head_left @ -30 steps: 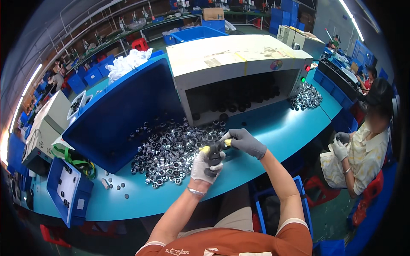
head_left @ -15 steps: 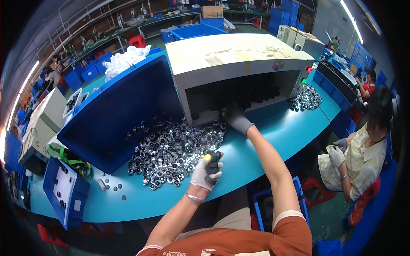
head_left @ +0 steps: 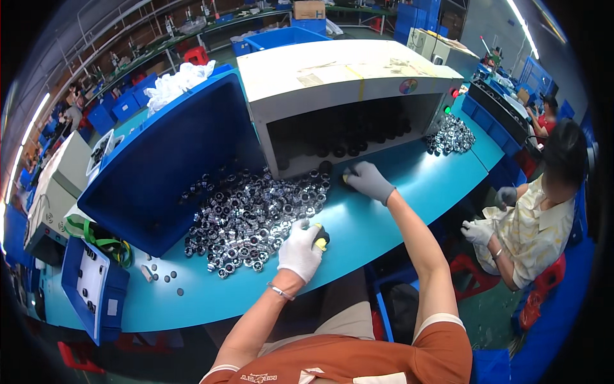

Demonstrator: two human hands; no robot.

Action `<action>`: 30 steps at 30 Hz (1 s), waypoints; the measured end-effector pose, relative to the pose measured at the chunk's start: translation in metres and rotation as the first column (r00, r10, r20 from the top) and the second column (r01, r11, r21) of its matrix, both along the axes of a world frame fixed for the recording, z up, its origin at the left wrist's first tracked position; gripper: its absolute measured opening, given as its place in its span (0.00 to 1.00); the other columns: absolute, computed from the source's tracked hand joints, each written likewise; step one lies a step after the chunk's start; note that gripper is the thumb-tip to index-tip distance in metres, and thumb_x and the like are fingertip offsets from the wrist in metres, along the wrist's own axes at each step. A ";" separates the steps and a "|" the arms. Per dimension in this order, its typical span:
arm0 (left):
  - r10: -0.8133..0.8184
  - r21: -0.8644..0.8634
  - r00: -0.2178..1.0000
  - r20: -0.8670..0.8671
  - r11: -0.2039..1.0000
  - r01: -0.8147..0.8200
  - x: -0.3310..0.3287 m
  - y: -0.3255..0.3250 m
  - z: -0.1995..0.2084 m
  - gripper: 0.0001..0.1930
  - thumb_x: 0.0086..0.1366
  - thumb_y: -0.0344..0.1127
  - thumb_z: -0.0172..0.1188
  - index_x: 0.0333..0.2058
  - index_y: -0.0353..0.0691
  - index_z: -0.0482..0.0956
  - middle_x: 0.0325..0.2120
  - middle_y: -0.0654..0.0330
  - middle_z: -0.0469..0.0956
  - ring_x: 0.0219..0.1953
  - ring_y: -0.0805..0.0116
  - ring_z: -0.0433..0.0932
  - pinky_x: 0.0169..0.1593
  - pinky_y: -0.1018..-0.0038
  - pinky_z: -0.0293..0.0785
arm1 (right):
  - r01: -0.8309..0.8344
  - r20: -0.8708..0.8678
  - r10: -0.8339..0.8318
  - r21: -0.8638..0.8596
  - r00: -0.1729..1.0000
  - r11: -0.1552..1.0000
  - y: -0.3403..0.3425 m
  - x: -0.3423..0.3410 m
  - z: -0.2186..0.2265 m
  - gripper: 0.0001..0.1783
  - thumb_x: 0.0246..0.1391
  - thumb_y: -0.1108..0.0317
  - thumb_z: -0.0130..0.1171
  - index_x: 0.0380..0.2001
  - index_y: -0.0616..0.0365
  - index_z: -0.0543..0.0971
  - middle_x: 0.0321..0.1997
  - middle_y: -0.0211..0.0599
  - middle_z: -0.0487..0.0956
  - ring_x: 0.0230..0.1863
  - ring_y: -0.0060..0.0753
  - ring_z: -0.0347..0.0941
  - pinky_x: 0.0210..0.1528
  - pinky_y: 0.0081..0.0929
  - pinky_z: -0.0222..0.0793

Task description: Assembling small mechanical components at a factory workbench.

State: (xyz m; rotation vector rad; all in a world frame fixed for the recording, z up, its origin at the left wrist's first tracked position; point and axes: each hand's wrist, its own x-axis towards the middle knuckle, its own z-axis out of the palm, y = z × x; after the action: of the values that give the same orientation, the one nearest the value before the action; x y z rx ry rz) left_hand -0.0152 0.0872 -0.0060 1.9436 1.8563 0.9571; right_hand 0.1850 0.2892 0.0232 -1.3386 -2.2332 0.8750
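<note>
the left grip (head_left: 300,253), white-gloved, is positioned above the near part of the teal surface (head_left: 358,233). its fingers are closed around a black part (head_left: 322,237), which shows at the yellow-covered fingertips. the right grip (head_left: 371,182), grey-gloved, is located ahead and to the right, just in front of the opening of the white box-shaped machine (head_left: 339,67). its fingers are bent inward; from where i stand i cannot tell whether the dark area at the tips is a held piece.

a heap of chrome rings (head_left: 246,217) lies beyond and to the left of the left grip, at the mouth of a tilted blue bin (head_left: 160,166). dark round pieces (head_left: 353,151) line the machine opening. a second chrome heap (head_left: 450,136) lies at the machine's right side. small dark discs (head_left: 173,275) lie between the bin and the surface's near edge. a gloved co-worker (head_left: 543,224) sits at right.
</note>
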 end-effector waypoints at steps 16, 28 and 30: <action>0.078 -0.119 0.997 0.026 0.990 -0.074 -0.008 -0.013 0.007 0.25 0.57 0.36 0.71 0.52 0.40 0.75 0.35 0.51 0.79 0.35 0.49 0.81 0.39 0.57 0.76 | 0.098 -0.157 -0.017 0.527 0.987 0.844 0.048 -0.032 -0.058 0.14 0.58 0.65 0.60 0.44 0.63 0.79 0.42 0.61 0.80 0.44 0.66 0.76 0.46 0.48 0.73; 0.039 0.055 0.956 0.291 0.997 -0.058 -0.021 -0.011 -0.006 0.05 0.59 0.33 0.68 0.33 0.39 0.83 0.28 0.55 0.78 0.28 0.59 0.79 0.32 0.65 0.74 | -0.056 -0.026 0.062 0.167 0.998 0.984 -0.073 0.000 -0.023 0.13 0.61 0.66 0.52 0.44 0.61 0.78 0.44 0.52 0.82 0.49 0.55 0.77 0.54 0.41 0.72; 0.130 -0.183 0.793 0.596 0.983 -0.023 -0.033 -0.011 -0.015 0.07 0.66 0.34 0.62 0.35 0.36 0.84 0.25 0.59 0.78 0.23 0.69 0.77 0.28 0.71 0.71 | -0.012 -0.107 0.023 0.108 0.994 0.994 -0.076 -0.007 -0.015 0.13 0.61 0.66 0.51 0.45 0.61 0.77 0.44 0.53 0.81 0.50 0.55 0.77 0.54 0.41 0.71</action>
State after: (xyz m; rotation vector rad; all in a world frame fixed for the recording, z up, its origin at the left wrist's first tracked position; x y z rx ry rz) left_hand -0.0478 0.0761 -0.0209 1.2532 1.5708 1.2249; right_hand 0.1780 0.2134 0.0079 -1.1969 -2.1793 0.8020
